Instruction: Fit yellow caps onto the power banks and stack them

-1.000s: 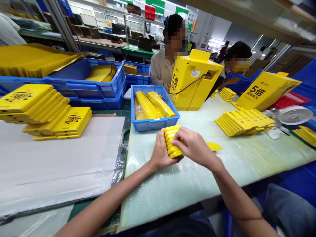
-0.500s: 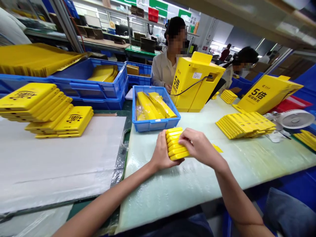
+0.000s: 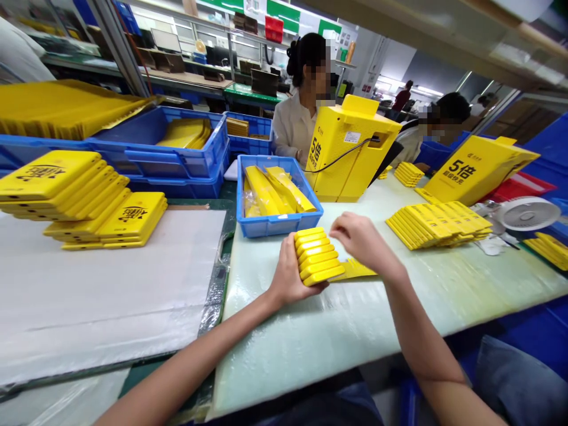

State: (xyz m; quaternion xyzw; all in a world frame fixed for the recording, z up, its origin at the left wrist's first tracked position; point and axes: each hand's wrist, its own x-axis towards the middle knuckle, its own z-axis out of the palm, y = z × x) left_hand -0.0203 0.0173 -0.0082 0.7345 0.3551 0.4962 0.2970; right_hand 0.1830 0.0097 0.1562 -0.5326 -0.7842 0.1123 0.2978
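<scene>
My left hand [image 3: 288, 273] is wrapped round a stack of several flat yellow power banks [image 3: 318, 255], held tilted with their narrow edges facing me. Just right of the stack is my right hand [image 3: 360, 235], raised and apart from it. Its thumb and fingers are curled together, and I cannot make out whether anything small is between them. Beneath the right hand a yellow printed piece [image 3: 355, 270] lies on the pale green mat [image 3: 302, 349], partly hidden by the stack.
A blue bin [image 3: 279, 225] of yellow sleeves stands behind my hands. Piled power banks [image 3: 133, 219] sit on the left board. On the right are yellow packs [image 3: 437, 225], a small fan [image 3: 528, 213] and yellow display boxes [image 3: 355, 148]. Two co-workers [image 3: 295, 121] sit opposite.
My right hand has come off the stack and moved up and slightly right. The stack's edges and the yellow printed piece show more now. My left hand keeps its hold.
</scene>
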